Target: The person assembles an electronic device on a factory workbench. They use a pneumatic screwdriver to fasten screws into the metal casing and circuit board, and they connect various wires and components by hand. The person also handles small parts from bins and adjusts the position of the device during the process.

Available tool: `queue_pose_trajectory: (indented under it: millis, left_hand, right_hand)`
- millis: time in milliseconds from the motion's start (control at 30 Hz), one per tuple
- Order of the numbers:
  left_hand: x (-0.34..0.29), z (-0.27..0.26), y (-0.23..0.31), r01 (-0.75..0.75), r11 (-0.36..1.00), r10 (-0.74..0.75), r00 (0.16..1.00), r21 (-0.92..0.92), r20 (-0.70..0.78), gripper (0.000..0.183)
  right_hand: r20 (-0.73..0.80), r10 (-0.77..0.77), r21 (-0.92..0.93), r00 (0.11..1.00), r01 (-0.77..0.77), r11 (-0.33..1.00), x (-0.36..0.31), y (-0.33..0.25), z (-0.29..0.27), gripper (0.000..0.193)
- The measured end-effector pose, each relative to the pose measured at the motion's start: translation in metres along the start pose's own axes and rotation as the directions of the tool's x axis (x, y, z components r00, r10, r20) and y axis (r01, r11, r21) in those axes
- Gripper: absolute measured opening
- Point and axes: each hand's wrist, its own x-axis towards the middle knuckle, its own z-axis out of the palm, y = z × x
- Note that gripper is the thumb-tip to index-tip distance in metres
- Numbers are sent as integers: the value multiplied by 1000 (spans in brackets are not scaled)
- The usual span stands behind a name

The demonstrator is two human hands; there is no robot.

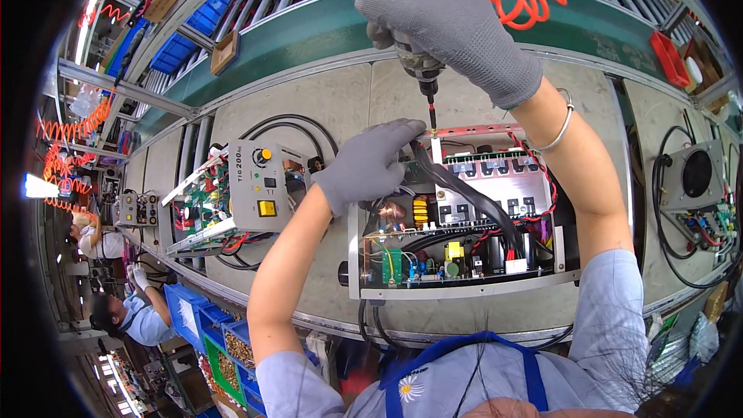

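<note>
1. Curling round the power driver (422,63), the right hand (458,19) holds its bit (433,114) at the chassis's (464,292) far edge.
2. Left hand (371,160) beside it: cannot tell whether pinching.
3. Chassis lies toward the tabletop's (317,91) near edge.
4. Best drive square, black cable (474,192) clear.

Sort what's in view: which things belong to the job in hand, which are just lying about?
In use:
- power driver in the right grip
- open unit, driver bit at its far edge
- thick black cable beside the left grip

Seemingly just lying about:
- unit with orange knob
- unit with round fan
- red tray
- small cardboard box
</note>
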Motion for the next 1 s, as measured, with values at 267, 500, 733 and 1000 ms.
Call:
queue_pose_trajectory:
  millis: [267,500,733,1000]
  left_hand:
    - [7,-2,20,129,981,-131,991,142,3,55]
    - [0,10,24,-12,996,27,985,89,-173,50]
    - [1,17,8,-99,990,119,967,100,-225,37]
    - [4,18,9,-135,986,157,952,100,-263,33]
  right_hand:
    - [63,138,117,988,-144,983,-4,-18,-2,15]
    - [73,54,239,996,-70,969,3,-1,-10,19]
    - [5,50,198,999,-50,979,11,5,-8,18]
    - [-48,96,-80,994,-100,992,47,43,9,29]
